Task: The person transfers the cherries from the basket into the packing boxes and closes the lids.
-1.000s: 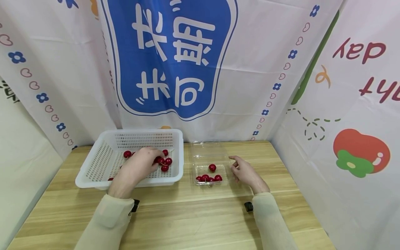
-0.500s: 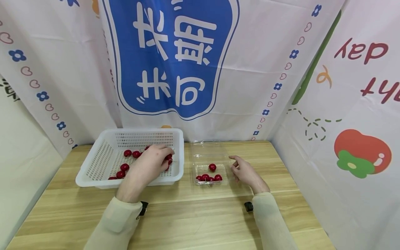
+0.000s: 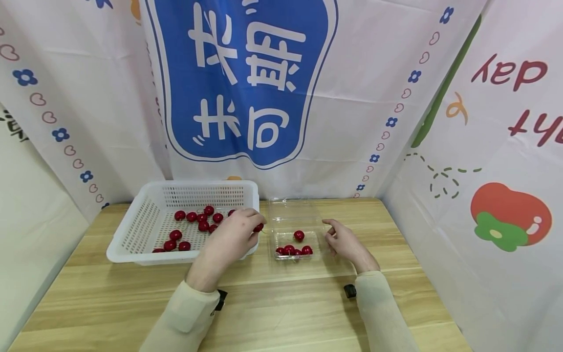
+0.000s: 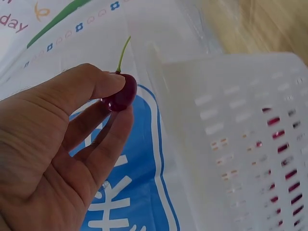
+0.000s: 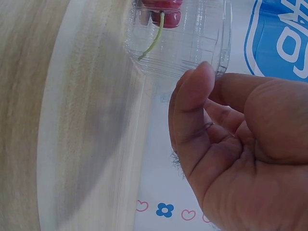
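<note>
A dark red cherry (image 4: 121, 94) with a green stem is pinched between the thumb and fingers of my left hand (image 3: 233, 237). In the head view that hand is over the right rim of the white perforated basket (image 3: 132, 257), where several cherries (image 3: 203, 226) lie. To the right, a clear plastic clamshell box (image 3: 313, 240) stands with its lid (image 3: 292, 210) raised. Several cherries (image 3: 289, 250) line its near side and one cherry (image 3: 299, 236) sits behind them. My right hand (image 3: 347, 244) rests beside the box, fingers loosely bent, holding nothing; I cannot tell whether it touches the box.
All of this stands on a wooden table (image 3: 264, 313). Printed cloth (image 3: 352, 98) hangs behind the table and along its right side. The basket wall rises between its cherries and the box.
My left hand has come up from among the cherries and moved right to the basket's rim with one cherry. More cherries in the basket show now. My right hand has stayed put.
</note>
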The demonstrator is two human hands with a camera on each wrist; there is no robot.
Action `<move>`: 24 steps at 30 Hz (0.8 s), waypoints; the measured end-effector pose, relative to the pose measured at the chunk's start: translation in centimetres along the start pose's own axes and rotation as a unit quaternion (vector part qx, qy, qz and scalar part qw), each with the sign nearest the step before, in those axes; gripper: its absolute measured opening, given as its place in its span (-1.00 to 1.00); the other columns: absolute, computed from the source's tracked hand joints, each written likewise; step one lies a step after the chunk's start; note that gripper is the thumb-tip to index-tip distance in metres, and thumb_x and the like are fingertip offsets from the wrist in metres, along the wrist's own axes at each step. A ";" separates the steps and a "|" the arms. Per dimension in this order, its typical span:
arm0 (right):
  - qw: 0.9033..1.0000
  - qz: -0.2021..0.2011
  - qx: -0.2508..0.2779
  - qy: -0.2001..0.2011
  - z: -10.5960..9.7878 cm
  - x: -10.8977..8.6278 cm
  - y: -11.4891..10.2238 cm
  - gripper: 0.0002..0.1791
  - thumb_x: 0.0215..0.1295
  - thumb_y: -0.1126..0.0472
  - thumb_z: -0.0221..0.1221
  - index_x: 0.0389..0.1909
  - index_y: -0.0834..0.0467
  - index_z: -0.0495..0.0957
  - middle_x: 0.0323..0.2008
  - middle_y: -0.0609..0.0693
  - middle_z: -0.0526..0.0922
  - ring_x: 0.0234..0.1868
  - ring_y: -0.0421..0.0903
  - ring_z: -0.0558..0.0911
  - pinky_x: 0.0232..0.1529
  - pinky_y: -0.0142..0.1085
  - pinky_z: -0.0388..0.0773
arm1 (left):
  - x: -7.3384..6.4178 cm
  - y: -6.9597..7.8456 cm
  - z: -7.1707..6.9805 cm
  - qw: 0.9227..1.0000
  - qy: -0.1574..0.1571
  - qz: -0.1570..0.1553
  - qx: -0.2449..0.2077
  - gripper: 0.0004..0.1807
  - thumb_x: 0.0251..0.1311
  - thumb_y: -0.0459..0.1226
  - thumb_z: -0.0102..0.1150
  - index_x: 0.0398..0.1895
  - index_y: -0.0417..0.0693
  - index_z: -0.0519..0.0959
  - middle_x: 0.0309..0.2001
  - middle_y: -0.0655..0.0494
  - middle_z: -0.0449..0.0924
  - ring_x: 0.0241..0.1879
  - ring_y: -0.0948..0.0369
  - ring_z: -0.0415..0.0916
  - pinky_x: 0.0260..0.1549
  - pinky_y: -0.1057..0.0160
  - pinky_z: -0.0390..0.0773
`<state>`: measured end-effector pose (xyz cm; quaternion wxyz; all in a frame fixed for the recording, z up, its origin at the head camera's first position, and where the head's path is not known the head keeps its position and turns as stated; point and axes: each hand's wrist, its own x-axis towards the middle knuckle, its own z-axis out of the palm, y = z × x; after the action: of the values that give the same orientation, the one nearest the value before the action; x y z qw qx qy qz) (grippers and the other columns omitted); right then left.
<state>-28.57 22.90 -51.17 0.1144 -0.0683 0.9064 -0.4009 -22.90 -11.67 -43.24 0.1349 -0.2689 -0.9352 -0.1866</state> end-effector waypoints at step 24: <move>1.000 -0.002 -0.002 0.001 0.0 0.1 0.2 -0.39 0.87 0.36 0.07 0.81 0.26 0.31 0.00 0.31 0.70 -0.42 -0.02 0.71 -0.30 -0.05 0.83 | 1.1 3.8 5.1 0.999 -0.030 -0.006 -0.035 -0.67 0.31 -0.45 0.65 0.07 -0.10 0.75 -0.02 0.00 0.84 -0.01 0.03 0.83 0.04 0.06 0.93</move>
<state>-28.69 22.99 -51.30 0.1125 -0.0694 0.9072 -0.3995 -22.43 -6.01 -46.39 0.0958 -0.2732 -0.9334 -0.2120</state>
